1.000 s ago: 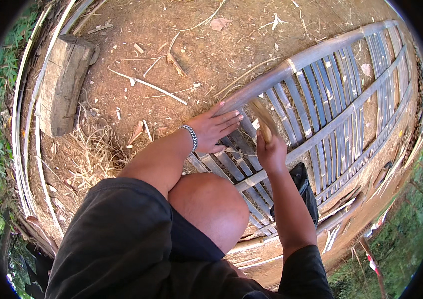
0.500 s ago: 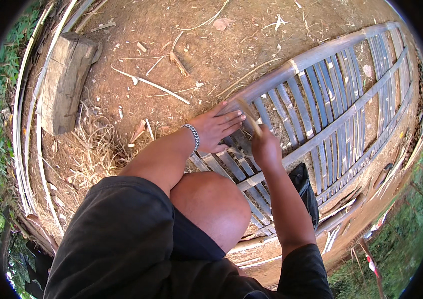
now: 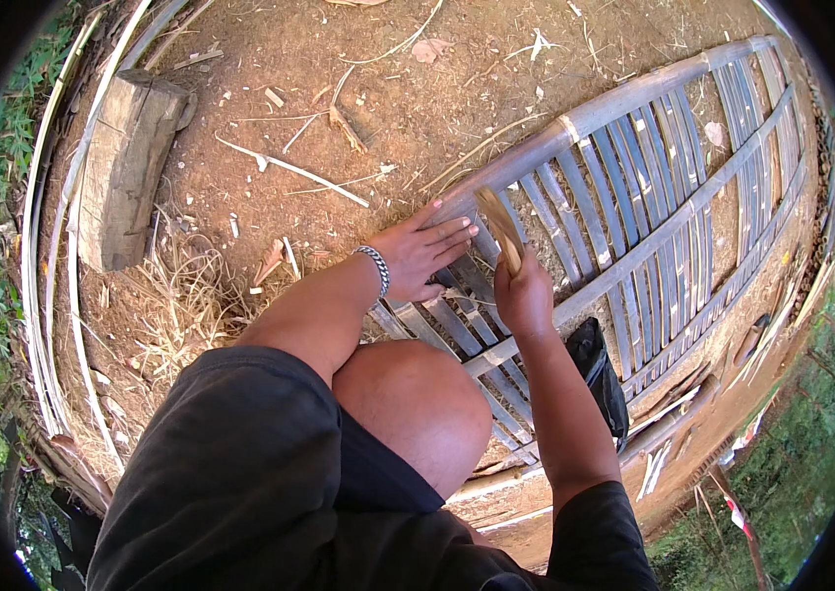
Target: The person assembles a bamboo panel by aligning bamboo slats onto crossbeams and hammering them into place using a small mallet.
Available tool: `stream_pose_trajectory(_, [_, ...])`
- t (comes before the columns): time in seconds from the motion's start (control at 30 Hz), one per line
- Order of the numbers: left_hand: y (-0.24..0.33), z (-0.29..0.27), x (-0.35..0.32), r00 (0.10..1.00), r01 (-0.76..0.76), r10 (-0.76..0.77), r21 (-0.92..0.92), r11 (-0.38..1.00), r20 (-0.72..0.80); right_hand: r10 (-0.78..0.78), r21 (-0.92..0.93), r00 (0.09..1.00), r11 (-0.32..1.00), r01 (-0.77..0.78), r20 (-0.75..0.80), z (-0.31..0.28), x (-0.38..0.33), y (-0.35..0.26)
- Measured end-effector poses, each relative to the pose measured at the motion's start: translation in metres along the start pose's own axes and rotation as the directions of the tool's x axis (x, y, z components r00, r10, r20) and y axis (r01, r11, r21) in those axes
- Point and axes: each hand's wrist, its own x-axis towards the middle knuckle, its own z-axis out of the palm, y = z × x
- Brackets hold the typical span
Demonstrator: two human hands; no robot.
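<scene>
My left hand (image 3: 424, 254), with a chain bracelet on the wrist, lies with its fingers spread on the near end of a bamboo slat frame (image 3: 634, 94). The fingertips rest by the thick outer pole. To its right, my right hand (image 3: 526, 295) is closed round the lower end of a short tan wooden stick (image 3: 502, 227). The stick points away from me and stands above the slats, close to the outer pole. Whether its far end touches the frame I cannot tell. My bare knee (image 3: 417, 414) is bent over the frame's near end.
A squared wood block (image 3: 129, 167) stands on the earth at the left, beside long pale strips (image 3: 43, 246). Curly shavings (image 3: 191, 305) lie near my left forearm. A black plastic bag (image 3: 597, 379) lies on the frame beside my right forearm. Scraps and thin strips (image 3: 304, 174) litter the soil.
The stick has turned in my right hand and now shows a broader face. My left hand keeps its place on the frame. The whole view has shifted slightly.
</scene>
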Motion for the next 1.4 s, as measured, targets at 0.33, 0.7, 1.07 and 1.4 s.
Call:
stream_pose_trajectory(0.33, [0.002, 0.001, 0.000, 0.999, 0.020, -0.020, -0.024, 1.000, -0.030, 0.244, 0.145, 0.969, 0.960, -0.238, -0.027, -0.024, -0.040, 0.021])
stream_pose_trajectory(0.7, [0.001, 0.005, -0.011, 0.921, 0.014, -0.136, -0.318, 0.948, -0.365, 0.364, 0.090, 0.929, 0.925, -0.369, 0.070, -0.023, -0.270, 0.109])
stream_pose_trajectory(1.07, [-0.023, -0.025, 0.021, 0.714, 0.366, -0.569, -0.477, 0.799, -0.407, 0.302, -0.061, 0.950, 0.953, -0.298, 0.081, 0.037, -0.370, 0.189])
stream_pose_trajectory(1.4, [0.076, -0.088, 0.062, 0.912, -0.312, 0.282, 0.059, 0.948, 0.299, 0.416, 0.148, 0.894, 0.907, -0.395, -0.166, 0.086, -0.392, 0.209])
